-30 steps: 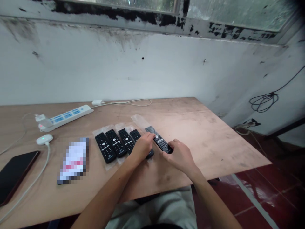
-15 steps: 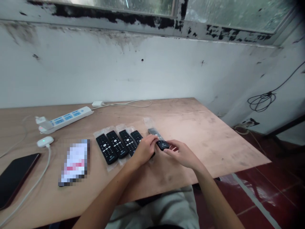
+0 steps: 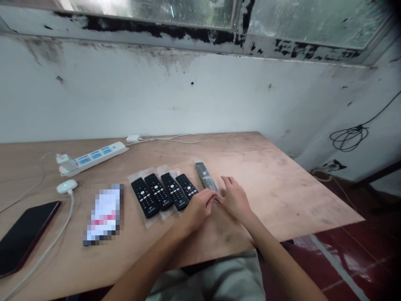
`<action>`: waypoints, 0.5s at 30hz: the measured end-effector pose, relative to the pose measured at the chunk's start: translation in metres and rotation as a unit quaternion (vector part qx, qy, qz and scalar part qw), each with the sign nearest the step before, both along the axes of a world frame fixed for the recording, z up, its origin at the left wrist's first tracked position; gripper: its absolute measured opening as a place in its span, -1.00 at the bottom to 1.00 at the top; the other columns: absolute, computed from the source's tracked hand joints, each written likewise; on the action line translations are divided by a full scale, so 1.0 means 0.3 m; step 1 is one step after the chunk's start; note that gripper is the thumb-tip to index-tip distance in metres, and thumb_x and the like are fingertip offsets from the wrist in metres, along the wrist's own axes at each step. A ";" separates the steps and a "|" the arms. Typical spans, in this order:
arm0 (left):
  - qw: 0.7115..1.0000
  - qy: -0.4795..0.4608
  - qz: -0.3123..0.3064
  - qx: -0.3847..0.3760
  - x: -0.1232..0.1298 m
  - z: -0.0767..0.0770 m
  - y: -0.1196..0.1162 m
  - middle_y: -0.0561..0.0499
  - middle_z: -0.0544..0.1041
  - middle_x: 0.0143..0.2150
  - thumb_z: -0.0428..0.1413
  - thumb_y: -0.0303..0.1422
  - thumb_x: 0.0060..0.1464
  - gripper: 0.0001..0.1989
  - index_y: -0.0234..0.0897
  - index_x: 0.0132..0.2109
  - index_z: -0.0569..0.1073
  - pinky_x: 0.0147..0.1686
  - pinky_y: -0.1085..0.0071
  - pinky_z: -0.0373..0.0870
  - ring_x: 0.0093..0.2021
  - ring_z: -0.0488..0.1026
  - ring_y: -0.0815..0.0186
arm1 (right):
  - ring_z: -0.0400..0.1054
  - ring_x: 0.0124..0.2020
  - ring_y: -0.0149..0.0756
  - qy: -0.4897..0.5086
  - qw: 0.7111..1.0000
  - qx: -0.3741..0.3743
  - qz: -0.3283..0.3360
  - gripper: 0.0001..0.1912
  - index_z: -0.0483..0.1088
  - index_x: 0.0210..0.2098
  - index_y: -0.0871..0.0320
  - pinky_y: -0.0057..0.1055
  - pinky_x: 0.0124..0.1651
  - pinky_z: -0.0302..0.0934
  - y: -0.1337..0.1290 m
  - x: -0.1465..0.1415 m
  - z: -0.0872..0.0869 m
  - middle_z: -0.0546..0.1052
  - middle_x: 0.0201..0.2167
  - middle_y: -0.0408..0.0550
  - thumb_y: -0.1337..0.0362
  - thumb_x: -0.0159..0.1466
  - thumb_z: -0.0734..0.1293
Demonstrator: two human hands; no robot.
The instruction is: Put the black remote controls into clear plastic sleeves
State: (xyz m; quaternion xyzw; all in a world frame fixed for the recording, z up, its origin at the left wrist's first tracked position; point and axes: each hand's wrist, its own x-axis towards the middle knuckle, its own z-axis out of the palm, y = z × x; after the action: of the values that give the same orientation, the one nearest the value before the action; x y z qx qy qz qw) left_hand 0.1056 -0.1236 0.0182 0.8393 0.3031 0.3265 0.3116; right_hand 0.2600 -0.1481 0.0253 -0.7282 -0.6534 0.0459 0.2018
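On the wooden tabletop (image 3: pixel 272 175), just ahead of both hands, a black remote control (image 3: pixel 204 172) is seen inside a clear plastic sleeve (image 3: pixel 196 161), laid at a slant with its far end turned toward the wall (image 3: pixel 188 108). Its near end is hidden by the hands. The left hand (image 3: pixel 200 207) is curled, its fingertips drawn together at the near end of the sleeve. The right hand (image 3: pixel 234 200) is brought against it from the other side, its fingers loosely bent and partly spread, its thumb set beside the left fingertips. Whether the plastic is pinched by either hand cannot be told.

To the left, four more remote controls (image 3: pixel 158 192) are laid side by side at a similar slant, with clear plastic showing around them; the lower part of the nearest one is covered by the left hand. Farther left, a pixelated object (image 3: pixel 105 215) is placed, its details blurred out. Beyond it, a white power strip (image 3: pixel 100 156) is fitted with a white plug adapter (image 3: pixel 64 161). Near that, a small white device (image 3: pixel 67 186) with a green light is joined to a white cable (image 3: pixel 69 209). At the left edge, a dark smartphone (image 3: pixel 26 234) is laid flat.
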 end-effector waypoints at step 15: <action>0.947 0.197 0.212 0.136 -0.244 0.012 0.033 -0.14 0.44 -0.04 -0.08 -0.34 0.22 -0.74 -0.31 -0.04 0.41 0.00 0.17 0.30 -0.03 0.34 0.15 | 0.25 -0.03 -0.24 0.011 0.993 -0.001 0.117 -0.54 0.25 0.02 0.15 -0.36 -0.04 0.10 -0.063 -0.058 0.089 0.38 -0.06 0.02 0.52 0.13 0.14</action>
State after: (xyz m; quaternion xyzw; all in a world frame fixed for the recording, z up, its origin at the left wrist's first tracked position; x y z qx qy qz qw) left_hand 0.0324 -0.1137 0.0219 0.8374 0.4826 0.2513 0.0522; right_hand 0.2428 -0.1670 0.0520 -0.6467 -0.7317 0.0776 0.2010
